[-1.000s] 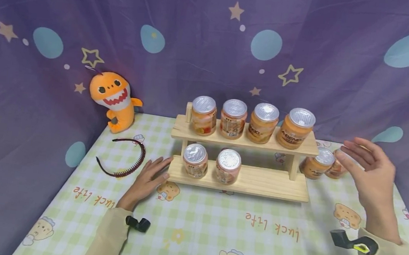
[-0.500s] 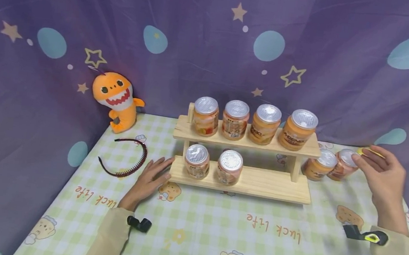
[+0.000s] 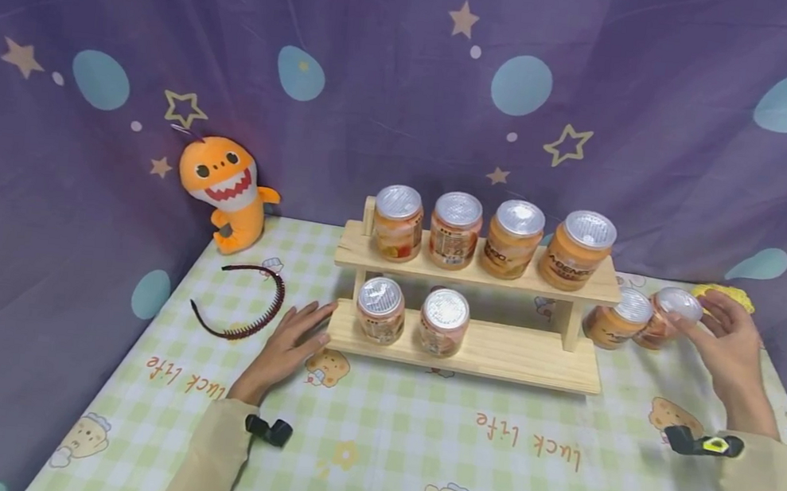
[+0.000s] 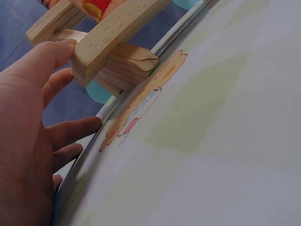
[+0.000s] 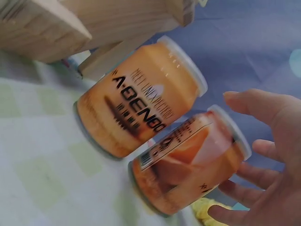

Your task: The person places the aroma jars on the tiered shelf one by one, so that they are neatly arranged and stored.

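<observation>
My left hand [image 3: 285,346] rests at the left end of a two-tier wooden shelf [image 3: 533,355]. In the left wrist view, its thumb and index finger [image 4: 59,84] touch the lower board's corner, the other fingers spread on the cloth. My right hand [image 3: 734,349] is beside the outer canned-fruit jar [image 3: 666,322], right of the shelf. The right wrist view shows its loosely bent fingers at that jar's side and its thumb apart from the lid. A second orange jar [image 5: 141,99] stands next to it, nearer the shelf. Both have silver lids.
Several similar jars stand on the upper board [image 3: 470,273], and two on the lower one, toward its left. An orange shark plush [image 3: 226,196] and a dark toothed headband [image 3: 271,309] lie left. Something yellow [image 3: 730,297] is behind my right hand. A purple curtain hangs behind.
My right hand has moved right past the outer jar, then lowered and come back left against its side. More of that jar now shows. My left hand stays at the shelf's end.
</observation>
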`<state>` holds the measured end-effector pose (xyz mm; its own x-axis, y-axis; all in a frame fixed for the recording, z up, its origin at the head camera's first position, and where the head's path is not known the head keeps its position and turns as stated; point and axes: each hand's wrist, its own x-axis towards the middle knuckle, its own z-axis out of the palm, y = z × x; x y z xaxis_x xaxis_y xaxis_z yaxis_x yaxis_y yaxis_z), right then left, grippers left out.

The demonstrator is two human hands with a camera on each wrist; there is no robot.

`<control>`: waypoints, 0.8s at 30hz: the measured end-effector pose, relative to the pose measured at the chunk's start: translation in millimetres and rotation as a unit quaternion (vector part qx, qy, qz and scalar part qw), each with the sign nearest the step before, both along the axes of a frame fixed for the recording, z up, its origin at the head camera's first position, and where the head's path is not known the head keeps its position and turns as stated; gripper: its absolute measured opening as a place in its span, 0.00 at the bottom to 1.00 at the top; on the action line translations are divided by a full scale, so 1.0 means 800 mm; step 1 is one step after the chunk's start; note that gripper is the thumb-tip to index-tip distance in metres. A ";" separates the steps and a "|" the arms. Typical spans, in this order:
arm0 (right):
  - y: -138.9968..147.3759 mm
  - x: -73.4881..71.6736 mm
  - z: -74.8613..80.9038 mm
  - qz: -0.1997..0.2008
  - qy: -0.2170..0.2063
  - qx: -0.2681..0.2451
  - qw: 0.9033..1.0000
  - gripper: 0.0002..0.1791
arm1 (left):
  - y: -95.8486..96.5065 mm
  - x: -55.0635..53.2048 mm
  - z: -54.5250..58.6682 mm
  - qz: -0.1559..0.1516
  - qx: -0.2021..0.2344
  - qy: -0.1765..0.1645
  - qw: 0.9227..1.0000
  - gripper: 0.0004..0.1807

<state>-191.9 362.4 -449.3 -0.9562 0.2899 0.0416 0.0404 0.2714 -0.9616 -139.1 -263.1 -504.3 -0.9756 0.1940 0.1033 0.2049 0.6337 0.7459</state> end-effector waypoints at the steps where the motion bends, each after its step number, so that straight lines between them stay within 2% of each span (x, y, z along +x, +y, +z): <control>1: 0.000 -0.001 -0.003 -0.001 -0.010 0.014 1.000 0.35 | 0.000 0.000 0.000 -0.001 0.000 0.000 1.000 0.29; 3: 0.002 -0.004 -0.007 0.002 -0.027 0.027 0.999 0.40 | 0.001 0.000 0.001 -0.001 0.001 0.000 1.000 0.29; 6: 0.003 -0.008 -0.013 0.015 -0.023 -0.011 1.000 0.43 | 0.002 0.000 0.002 -0.001 0.001 -0.002 1.000 0.29; 9: 0.003 -0.010 -0.014 0.023 -0.022 -0.027 0.999 0.44 | 0.002 0.000 0.002 -0.001 0.004 -0.004 1.000 0.29; 12: 0.003 -0.013 -0.016 0.028 -0.027 0.005 0.999 0.44 | 0.002 0.000 0.002 -0.002 0.004 -0.003 1.000 0.29; 15: 0.004 -0.016 -0.019 0.033 -0.014 0.029 0.999 0.43 | 0.002 0.000 0.002 -0.002 0.002 0.001 1.000 0.29; 19: 0.005 -0.019 -0.024 0.031 0.000 0.033 0.999 0.41 | 0.001 0.000 0.002 -0.002 0.001 0.003 1.000 0.29; 24: 0.003 -0.020 -0.027 0.017 -0.002 0.044 0.999 0.41 | 0.001 0.000 0.001 0.000 0.001 0.002 1.000 0.29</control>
